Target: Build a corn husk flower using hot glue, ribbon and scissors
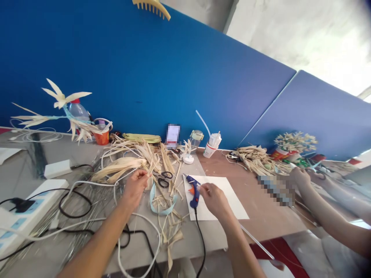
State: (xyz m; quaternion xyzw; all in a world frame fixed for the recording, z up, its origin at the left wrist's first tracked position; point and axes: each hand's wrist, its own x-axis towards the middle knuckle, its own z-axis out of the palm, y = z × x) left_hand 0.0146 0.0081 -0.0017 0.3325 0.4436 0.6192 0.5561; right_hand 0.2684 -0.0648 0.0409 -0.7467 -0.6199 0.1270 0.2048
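Observation:
My left hand (136, 189) is closed in a pinch on a pale corn husk strip (150, 172) above a heap of dried corn husks (121, 166). A blue hot glue gun (193, 193) with an orange trigger lies on a sheet of white paper (223, 197), its nozzle toward the upper left. My right hand (216, 199) is at the glue gun's right side, fingertips pinched together close to its body. Whatever those fingertips hold is too small to make out. Black-handled scissors (164, 179) and a light blue ribbon loop (162, 210) lie between my hands.
A power strip (31, 208) and tangled cables cover the left side. A phone (173, 135), a glass jar (197, 139) and a paper cup (211, 148) stand along the blue partition (174, 77). Another person's hands (300, 179) work at the right near more husks (257, 160).

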